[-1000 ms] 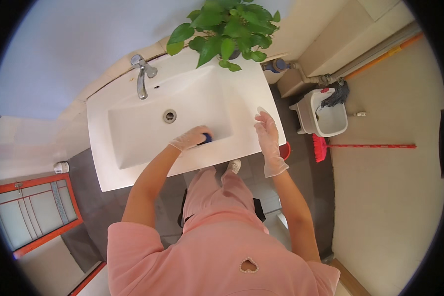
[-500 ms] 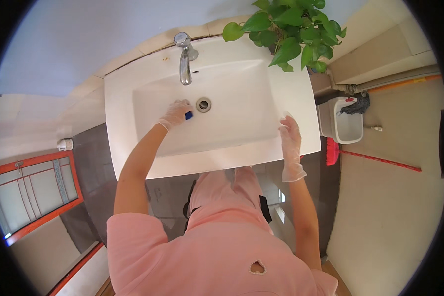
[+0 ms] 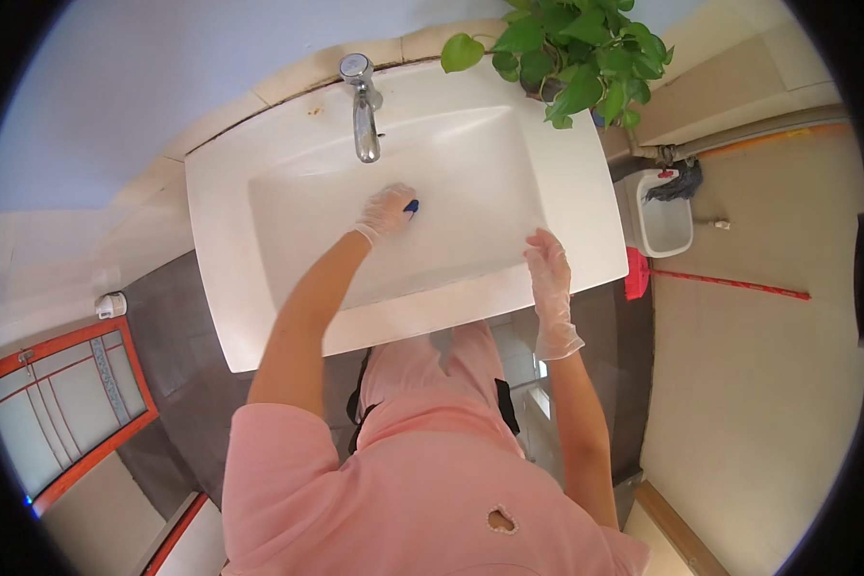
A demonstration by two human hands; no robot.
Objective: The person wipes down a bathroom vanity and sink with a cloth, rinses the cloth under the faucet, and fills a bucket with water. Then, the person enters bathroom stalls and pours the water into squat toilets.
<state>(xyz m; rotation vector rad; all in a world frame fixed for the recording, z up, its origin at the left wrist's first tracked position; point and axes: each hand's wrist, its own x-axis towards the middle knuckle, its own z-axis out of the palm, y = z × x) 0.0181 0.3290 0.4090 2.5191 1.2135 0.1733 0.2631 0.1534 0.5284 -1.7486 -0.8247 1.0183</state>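
Observation:
My left hand (image 3: 387,211), in a thin clear glove, is closed around a small dark-blue thing (image 3: 411,208). Only an edge of it shows, so I cannot make out its kind. The hand presses down on the floor of a white washbasin (image 3: 470,230) and covers the drain. Above it stands a chrome tap (image 3: 365,125). On the basin's right front rim rests my right hand (image 3: 549,264), also gloved, its fingers loosely bent and apart, with nothing seen in them.
A leafy green plant (image 3: 586,58) overhangs the basin's back right corner. To the right are a white bucket (image 3: 667,226) with a dark mop head (image 3: 677,182) and a red broom (image 3: 636,274). An orange-framed door (image 3: 77,408) is at left.
My left hand has slid to the right with the blue thing, from beside the drain to over it. My right hand stays at the right rim. The view has shifted slightly.

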